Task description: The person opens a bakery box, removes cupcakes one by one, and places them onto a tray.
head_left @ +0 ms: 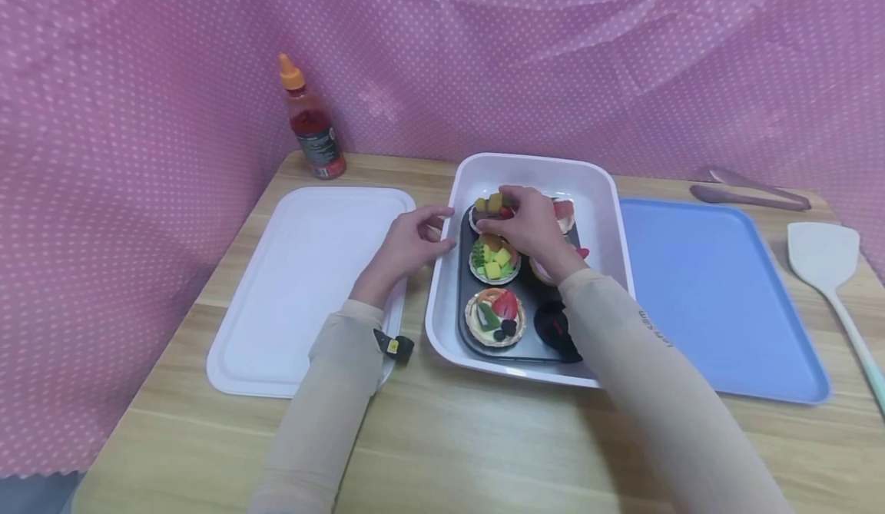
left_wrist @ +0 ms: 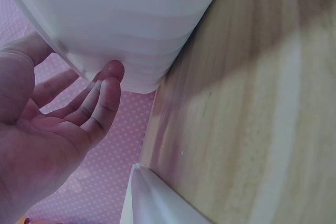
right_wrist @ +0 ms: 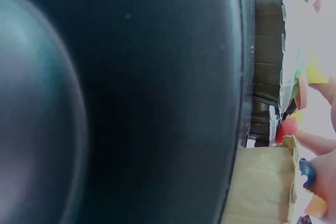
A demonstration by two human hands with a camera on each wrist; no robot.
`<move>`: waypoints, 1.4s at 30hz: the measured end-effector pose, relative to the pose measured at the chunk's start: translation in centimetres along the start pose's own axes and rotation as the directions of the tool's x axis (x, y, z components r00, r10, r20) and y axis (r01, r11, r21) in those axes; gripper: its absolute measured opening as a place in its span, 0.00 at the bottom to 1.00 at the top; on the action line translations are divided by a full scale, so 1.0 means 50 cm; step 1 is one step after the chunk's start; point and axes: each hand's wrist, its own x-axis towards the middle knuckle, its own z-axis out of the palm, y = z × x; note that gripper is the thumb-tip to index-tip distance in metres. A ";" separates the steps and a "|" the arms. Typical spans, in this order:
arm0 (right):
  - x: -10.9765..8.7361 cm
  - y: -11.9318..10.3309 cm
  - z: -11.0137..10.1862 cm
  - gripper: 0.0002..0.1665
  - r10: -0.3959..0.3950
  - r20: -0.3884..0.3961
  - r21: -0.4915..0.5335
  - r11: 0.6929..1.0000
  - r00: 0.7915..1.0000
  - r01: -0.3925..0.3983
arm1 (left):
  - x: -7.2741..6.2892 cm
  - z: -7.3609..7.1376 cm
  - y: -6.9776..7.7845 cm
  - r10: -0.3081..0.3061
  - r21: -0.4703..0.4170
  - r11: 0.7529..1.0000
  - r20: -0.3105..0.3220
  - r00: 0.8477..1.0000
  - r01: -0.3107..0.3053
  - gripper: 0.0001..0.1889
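Note:
In the head view a white tub (head_left: 603,214) holds a black muffin pan (head_left: 527,299) with several toy fruit tarts. My right hand (head_left: 535,226) reaches over the back of the pan, thumb and fingers gripping the edges of a chocolate tart with yellow cubes (head_left: 491,204). Nearest below it is a green and yellow tart (head_left: 494,260); a strawberry and kiwi tart (head_left: 495,318) sits in front. My left hand (head_left: 411,241) holds the tub's left rim. In the left wrist view thumb and index meet the rim and other fingertips touch the outer wall.
A white tray (head_left: 318,276) lies left of the tub, partly under the left forearm. Right of it lies a blue tray (head_left: 712,299), then a white spatula (head_left: 823,257). Tongs (head_left: 750,195) lie at the back right. A sauce bottle (head_left: 314,126) stands at the back left.

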 end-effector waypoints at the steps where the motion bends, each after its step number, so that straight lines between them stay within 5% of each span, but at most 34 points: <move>1: 0.000 0.000 0.000 0.49 0.005 -0.003 0.005 1.000 1.000 -0.005 | 0.000 0.000 0.000 0.002 -0.001 1.000 -0.001 1.000 -0.002 0.28; 32: -0.010 -0.004 0.005 0.53 0.047 -0.005 -0.002 0.999 0.999 -0.047 | 0.006 0.003 0.002 -0.058 0.030 0.998 0.002 0.998 0.058 0.28; 42: -0.006 -0.001 0.008 0.49 0.036 -0.021 -0.016 0.999 0.999 -0.036 | 0.003 0.003 0.001 -0.037 0.029 0.999 -0.003 0.999 0.037 0.28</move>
